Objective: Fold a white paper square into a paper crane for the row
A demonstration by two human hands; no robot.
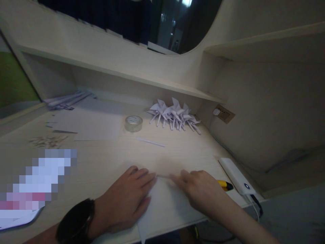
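Pale desk [106, 159], both flat, open-fingered: left hand [127, 200] and right hand [200, 191] on white paper [165, 203], long axis near-to-far, point toward viewer.

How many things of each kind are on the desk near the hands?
Folded paper pinwheels: 1 pile, too bunched to count
Tape roll: 1
Power bank: 1
Yellow-handled tool: 1
White sheet under left hand and right hand: 1
Total: 5 kinds

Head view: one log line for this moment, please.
left hand flat on white paper | right hand pressing its fold | tape roll, folded paper pinwheels behind
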